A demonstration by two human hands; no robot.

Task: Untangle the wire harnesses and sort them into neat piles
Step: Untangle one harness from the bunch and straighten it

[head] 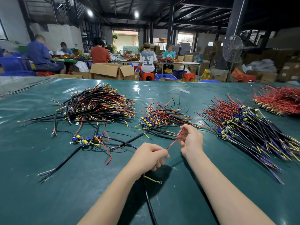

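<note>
My left hand point(150, 157) grips one wire harness above the green table point(48, 200); its black cable point(149, 203) and a yellow ring-ended lead hang below the fist. A red wire point(174, 142) of that harness stretches taut up to my right hand point(191, 140), which pinches its far end. Just beyond the hands lies a small tangled heap point(159, 116) of harnesses. A few loose tangled harnesses point(90, 139) sprawl at the left. A large pile point(99, 104) sits at the back left, and a long neat pile point(250, 129) lies to the right.
A pile of red-wired harnesses point(280, 100) lies at the far right edge. Small scraps point(184, 90) dot the table's back. Beyond the table are cardboard boxes point(112, 70), red stools, a standing fan point(232, 49) and several seated people at other benches.
</note>
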